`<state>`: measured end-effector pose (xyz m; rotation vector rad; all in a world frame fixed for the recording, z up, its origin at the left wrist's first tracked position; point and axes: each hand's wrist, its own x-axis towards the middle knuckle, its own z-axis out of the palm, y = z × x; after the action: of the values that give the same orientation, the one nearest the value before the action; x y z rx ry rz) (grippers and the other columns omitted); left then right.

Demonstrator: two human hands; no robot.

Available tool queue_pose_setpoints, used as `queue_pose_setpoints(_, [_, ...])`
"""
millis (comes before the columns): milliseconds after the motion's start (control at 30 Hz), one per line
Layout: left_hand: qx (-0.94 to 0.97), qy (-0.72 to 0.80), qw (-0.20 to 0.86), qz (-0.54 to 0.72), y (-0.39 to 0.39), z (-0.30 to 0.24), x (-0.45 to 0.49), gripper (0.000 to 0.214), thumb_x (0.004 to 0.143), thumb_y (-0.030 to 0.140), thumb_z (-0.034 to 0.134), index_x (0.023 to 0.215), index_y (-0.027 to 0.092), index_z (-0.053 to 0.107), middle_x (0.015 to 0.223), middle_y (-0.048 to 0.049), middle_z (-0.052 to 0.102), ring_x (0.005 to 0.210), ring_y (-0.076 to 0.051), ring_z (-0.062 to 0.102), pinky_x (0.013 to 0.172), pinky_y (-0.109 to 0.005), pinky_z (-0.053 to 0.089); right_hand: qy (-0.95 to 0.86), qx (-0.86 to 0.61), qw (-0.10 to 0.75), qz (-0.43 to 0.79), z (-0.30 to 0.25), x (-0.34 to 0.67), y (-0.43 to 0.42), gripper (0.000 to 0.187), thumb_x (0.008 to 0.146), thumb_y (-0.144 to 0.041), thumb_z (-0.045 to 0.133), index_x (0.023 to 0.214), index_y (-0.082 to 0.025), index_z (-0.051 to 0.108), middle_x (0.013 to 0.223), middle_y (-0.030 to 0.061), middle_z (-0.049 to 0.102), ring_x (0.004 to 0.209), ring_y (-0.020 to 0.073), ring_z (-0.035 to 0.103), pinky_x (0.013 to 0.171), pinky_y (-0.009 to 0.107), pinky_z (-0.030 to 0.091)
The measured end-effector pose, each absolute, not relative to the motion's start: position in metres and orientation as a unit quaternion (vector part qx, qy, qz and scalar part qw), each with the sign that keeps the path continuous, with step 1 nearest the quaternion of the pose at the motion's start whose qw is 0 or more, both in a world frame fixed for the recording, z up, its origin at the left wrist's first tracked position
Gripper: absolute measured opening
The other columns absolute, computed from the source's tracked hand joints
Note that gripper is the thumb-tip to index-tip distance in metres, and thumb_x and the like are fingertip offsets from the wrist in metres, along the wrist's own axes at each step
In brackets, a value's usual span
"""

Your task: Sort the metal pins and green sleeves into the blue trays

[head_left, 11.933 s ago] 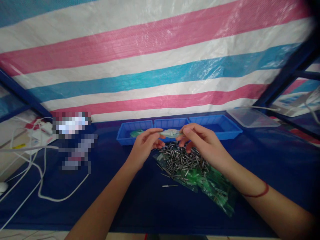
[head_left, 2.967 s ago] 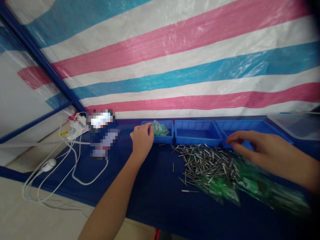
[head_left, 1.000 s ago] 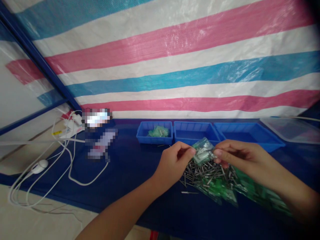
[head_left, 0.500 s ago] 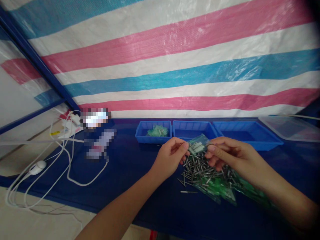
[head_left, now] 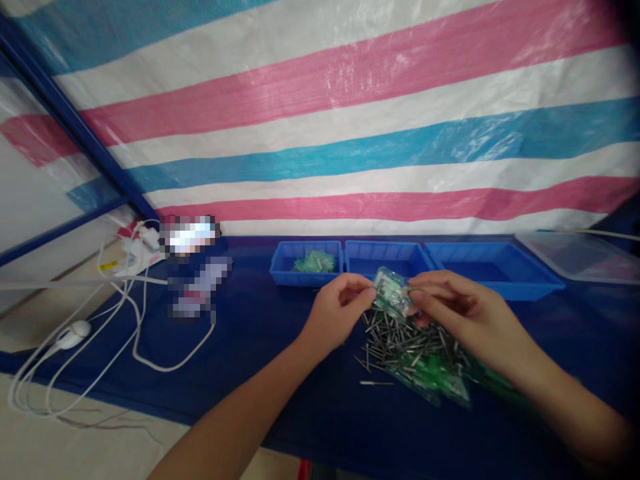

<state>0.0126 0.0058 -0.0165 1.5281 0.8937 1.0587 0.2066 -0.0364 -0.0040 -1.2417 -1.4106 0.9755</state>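
Note:
My left hand [head_left: 336, 315] and my right hand [head_left: 457, 312] both pinch a small clear green plastic bag [head_left: 393, 295], held between them just above a heap of metal pins [head_left: 405, 340]. The pins lie on the blue table [head_left: 280, 373], partly on top of a spread of green plastic bags [head_left: 440, 377]. One loose pin [head_left: 376, 383] lies alone in front of the heap. Behind the hands stand three blue trays; the left tray [head_left: 306, 263] holds several small green bags.
The middle tray [head_left: 385, 257] and right tray [head_left: 493, 269] look bare inside. A clear plastic lid [head_left: 583, 257] lies at the far right. White cables [head_left: 125, 320] and a power strip sit at the left. A striped tarp [head_left: 350, 120] hangs behind the table.
Earlier my left hand was at the left tray with a small bag. Since then both hands have taken hold of another small bag above the pins and lifted and turned it slightly.

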Motion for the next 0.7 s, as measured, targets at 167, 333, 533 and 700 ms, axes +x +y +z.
queue_pose_setpoints(167, [0.663,0.453,0.329,0.496,0.03,-0.003,-0.01,0.019,0.084,0.026,0.059,0.1,0.016,0.065,0.093,-0.0048,0.069,0.086,-0.016,0.063,0.073,-0.026,0.046,-0.659,-0.565,0.432,0.244,0.007,0.229,-0.051,0.043,0.082,-0.048,0.059,0.121,-0.03,0.052,0.116,0.005,0.066,0.097,0.0225,0.065,0.073,0.032,0.057])
queue_pose_setpoints(333, [0.685,0.546,0.1,0.472,0.054,0.005,-0.039,0.019,0.086,0.025,0.056,0.1,0.018,0.068,0.093,-0.0045,0.071,0.085,-0.017,0.061,0.081,-0.029,0.045,-0.686,-0.628,0.354,0.098,-0.002,0.258,-0.071,0.032,0.081,-0.056,0.054,0.092,-0.029,0.067,0.094,0.0038,0.072,0.082,0.0253,0.068,0.062,0.032,0.054])
queue_pose_setpoints(533, [0.71,0.616,-0.002,0.342,0.062,-0.006,-0.043,0.019,0.089,0.032,0.054,0.099,0.024,0.068,0.093,-0.0023,0.072,0.097,-0.023,0.056,0.09,-0.039,0.037,-0.711,-0.59,0.377,0.066,-0.019,0.257,-0.072,0.017,0.082,-0.048,0.053,0.093,-0.037,0.062,0.095,0.002,0.07,0.086,0.0306,0.066,0.075,0.044,0.055])
queue_pose_setpoints(700, [0.717,0.623,-0.067,0.305,0.06,-0.009,-0.044,0.023,0.09,0.04,0.052,0.101,0.028,0.068,0.106,-0.0043,0.067,0.111,-0.027,0.047,0.095,-0.045,0.032,-0.745,-0.554,0.361,0.086,-0.022,0.257,-0.065,0.015,0.081,-0.04,0.056,0.095,-0.042,0.061,0.095,-0.001,0.07,0.085,0.03,0.067,0.072,0.044,0.056])
